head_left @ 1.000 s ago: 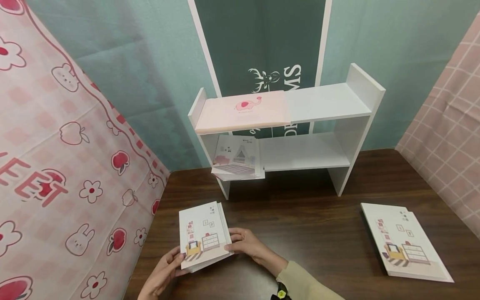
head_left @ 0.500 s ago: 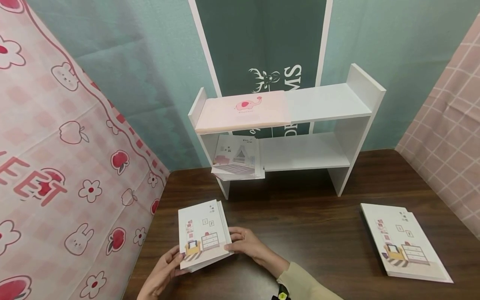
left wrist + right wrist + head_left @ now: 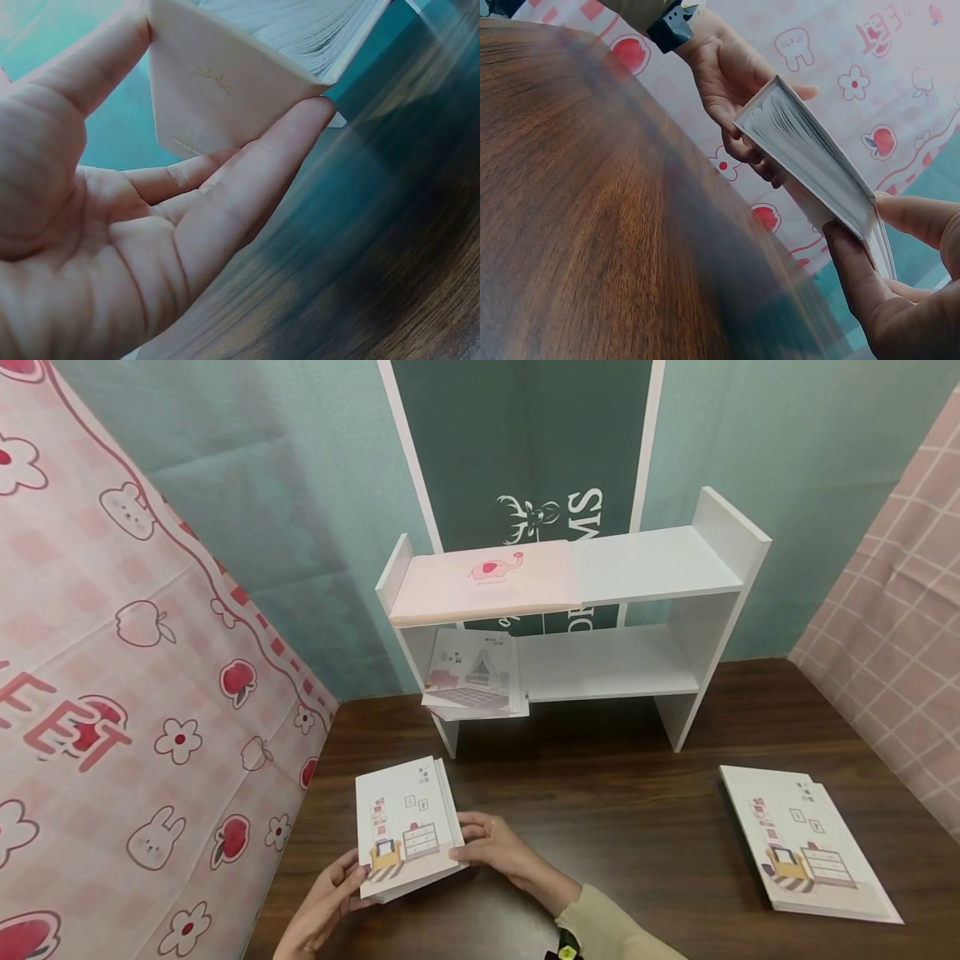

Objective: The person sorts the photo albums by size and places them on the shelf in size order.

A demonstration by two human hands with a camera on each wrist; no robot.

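A thick white hardcover book (image 3: 408,814) with a drawn room on its cover is held above the near left of the table. My left hand (image 3: 326,897) pinches its lower left corner, thumb on the cover and fingers underneath. On the right edge, my right hand (image 3: 498,852) grips it between thumb and fingers. Its spine (image 3: 217,82) faces my left palm in the left wrist view. The right wrist view shows the book's page edges (image 3: 810,157) between both hands. Another edge juts out along the right side; whether it is a second book, I cannot tell.
A white two-tier shelf (image 3: 637,660) stands at the back. A pink elephant-print item (image 3: 487,581) lies on its top tier, and several books (image 3: 472,672) overhang the lower left tier. More matching books (image 3: 813,852) lie at the table's right. Patterned cloth (image 3: 180,743) hangs at left.
The book's far edge has shifted very slightly upward in the head view. Both hands keep the same hold, and everything else stays in place.
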